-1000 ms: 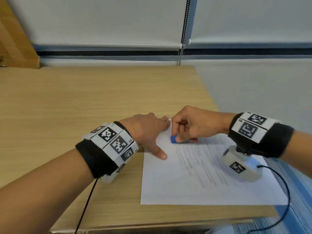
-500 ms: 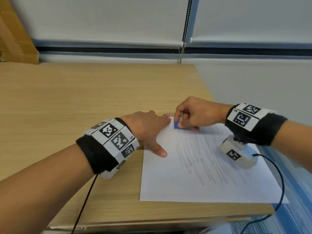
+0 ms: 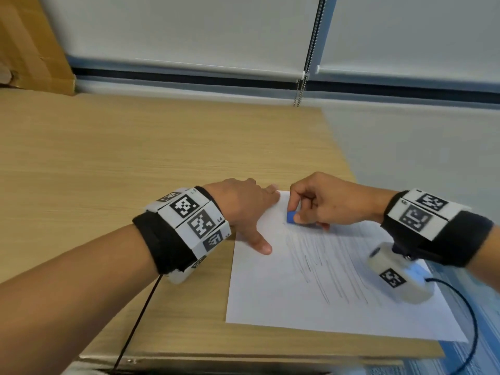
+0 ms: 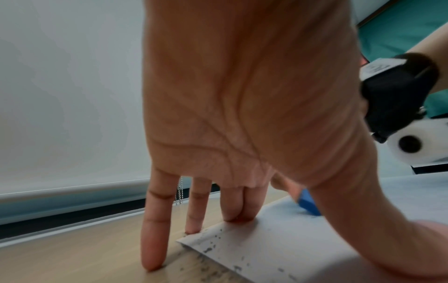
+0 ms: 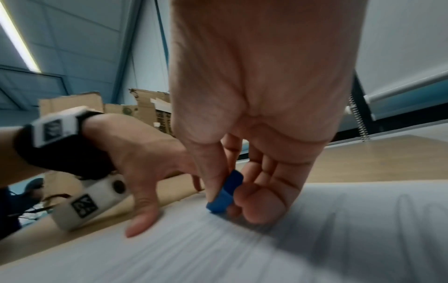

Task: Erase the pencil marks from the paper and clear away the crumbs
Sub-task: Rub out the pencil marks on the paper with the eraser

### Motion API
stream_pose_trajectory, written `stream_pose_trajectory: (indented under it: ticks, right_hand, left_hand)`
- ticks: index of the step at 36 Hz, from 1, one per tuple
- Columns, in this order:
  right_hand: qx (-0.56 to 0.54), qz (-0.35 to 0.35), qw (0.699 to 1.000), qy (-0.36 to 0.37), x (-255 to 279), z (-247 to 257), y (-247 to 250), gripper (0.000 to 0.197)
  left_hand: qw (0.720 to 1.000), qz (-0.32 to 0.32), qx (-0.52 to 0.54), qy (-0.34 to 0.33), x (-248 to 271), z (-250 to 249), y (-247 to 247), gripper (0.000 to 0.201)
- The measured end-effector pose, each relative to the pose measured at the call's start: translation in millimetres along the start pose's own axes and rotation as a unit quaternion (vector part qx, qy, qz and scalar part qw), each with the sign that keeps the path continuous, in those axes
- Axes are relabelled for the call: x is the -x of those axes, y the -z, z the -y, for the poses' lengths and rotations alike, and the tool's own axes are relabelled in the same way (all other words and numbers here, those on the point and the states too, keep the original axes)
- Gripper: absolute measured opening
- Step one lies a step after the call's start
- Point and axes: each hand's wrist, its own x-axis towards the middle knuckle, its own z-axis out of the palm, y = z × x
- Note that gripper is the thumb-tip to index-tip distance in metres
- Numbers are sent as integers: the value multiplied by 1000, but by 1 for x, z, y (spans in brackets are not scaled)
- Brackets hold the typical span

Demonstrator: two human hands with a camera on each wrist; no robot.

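A white sheet of paper [image 3: 284, 299] lies at the desk's near right corner, with slanted pencil marks [image 3: 324, 266] across its middle. My right hand [image 3: 322, 201] pinches a small blue eraser [image 3: 290, 217] between thumb and fingers and holds its tip on the paper's far left part, above the marks. The eraser [image 5: 225, 192] touches the sheet in the right wrist view. My left hand [image 3: 243, 209] lies flat, straight fingers pressing the paper's far left corner, thumb [image 3: 261, 244] on its left edge. Dark crumbs [image 4: 213, 247] dot that corner and the wood beside it.
The wooden desk [image 3: 135, 163] stretches left and back. Its right edge runs just beyond the paper, with blue floor [image 3: 484, 320] below. Roller blinds with a bead chain [image 3: 303, 85] hang behind. Cardboard [image 3: 24, 50] stands at the far left. Cables trail from both wrist cameras.
My right hand slid the eraser away from me toward the paper's far edge, then back a little toward the marks. My left hand stayed pressed on the paper.
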Motion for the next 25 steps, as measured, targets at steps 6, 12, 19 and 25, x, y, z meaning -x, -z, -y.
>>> stream_pose_trajectory:
  ticks: [6, 12, 19, 25]
  right_hand:
    - [42, -41, 998, -16, -6, 0, 9, 3]
    - [15, -6, 1000, -9, 3, 0, 1, 3]
    - [59, -60, 996, -20, -5, -2, 7, 2]
    - [68, -52, 996, -4, 4, -2, -5, 6]
  left_hand:
    - [1000, 6, 7, 3, 1, 0, 1, 116]
    - [1000, 9, -2, -2, 3, -2, 3, 114]
    - [1000, 10, 0, -4, 3, -2, 3, 112]
    - [1000, 14, -1, -5, 4, -2, 4, 111]
